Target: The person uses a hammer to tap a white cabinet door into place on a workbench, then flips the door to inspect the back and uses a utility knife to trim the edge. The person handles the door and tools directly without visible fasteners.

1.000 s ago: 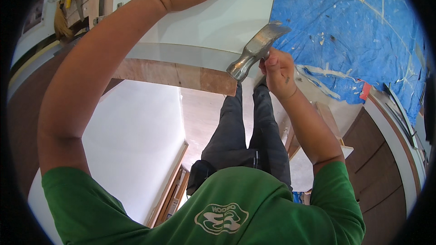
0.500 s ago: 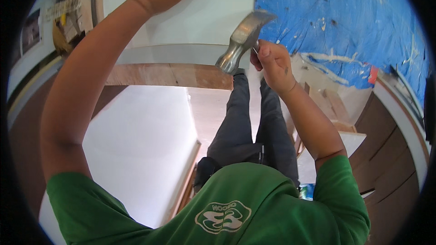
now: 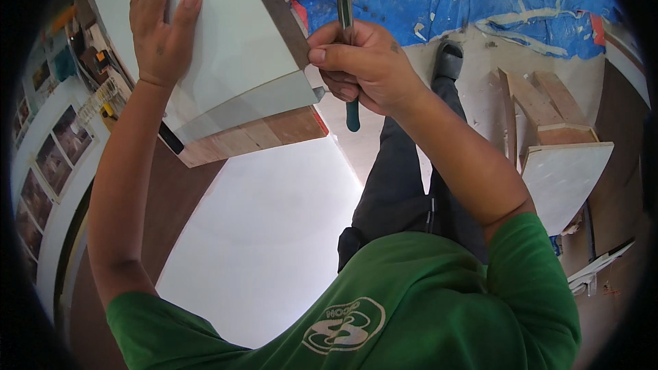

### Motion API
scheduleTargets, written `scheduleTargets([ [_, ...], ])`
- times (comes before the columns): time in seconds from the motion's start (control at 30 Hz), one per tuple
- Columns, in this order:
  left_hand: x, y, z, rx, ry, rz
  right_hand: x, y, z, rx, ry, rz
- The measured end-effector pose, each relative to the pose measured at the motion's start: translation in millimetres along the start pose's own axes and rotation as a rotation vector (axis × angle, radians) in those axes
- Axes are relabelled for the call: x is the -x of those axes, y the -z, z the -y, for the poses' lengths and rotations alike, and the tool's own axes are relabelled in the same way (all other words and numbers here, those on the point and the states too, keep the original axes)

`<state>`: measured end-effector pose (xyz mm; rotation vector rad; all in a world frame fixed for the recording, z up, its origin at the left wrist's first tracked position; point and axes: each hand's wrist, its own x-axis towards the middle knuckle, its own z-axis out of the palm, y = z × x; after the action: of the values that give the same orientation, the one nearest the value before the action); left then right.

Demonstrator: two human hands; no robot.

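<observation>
1. The left hand lay flat on the white top of a panel; its fingers were straight and close together, and the thumb stood apart from them.
2. The right hand was clamped on the handle of a hammer, with the fingers curled around it.
3. The hammer was near the right corner of the panel; its handle ran up and down in the view, and its green end came out below the hand. The hammer's head was cut off by the upper border.
4. The right fingertips were just beside the panel's brown side; I could not tell if they touched it.
5. Along the panel's near side there was a wooden strip.
6. Beyond the right hand, a blue sheet was spread on the floor.
7. Farther to the right were some wooden pieces and, next to them, a white board.
</observation>
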<state>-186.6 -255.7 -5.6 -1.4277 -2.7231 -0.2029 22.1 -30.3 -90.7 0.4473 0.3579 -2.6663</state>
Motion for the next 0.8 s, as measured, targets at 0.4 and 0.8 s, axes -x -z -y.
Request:
scheduleTargets([
  [0.4,-0.8,4.6,-6.0,0.011,0.003,0.042,1.8,-0.1,-5.8,0.186,-0.020,-0.074],
  [0.8,-1.0,13.7,-16.5,-0.031,0.141,0.083,90.5,9.5,2.1,0.569,-0.060,-0.273],
])
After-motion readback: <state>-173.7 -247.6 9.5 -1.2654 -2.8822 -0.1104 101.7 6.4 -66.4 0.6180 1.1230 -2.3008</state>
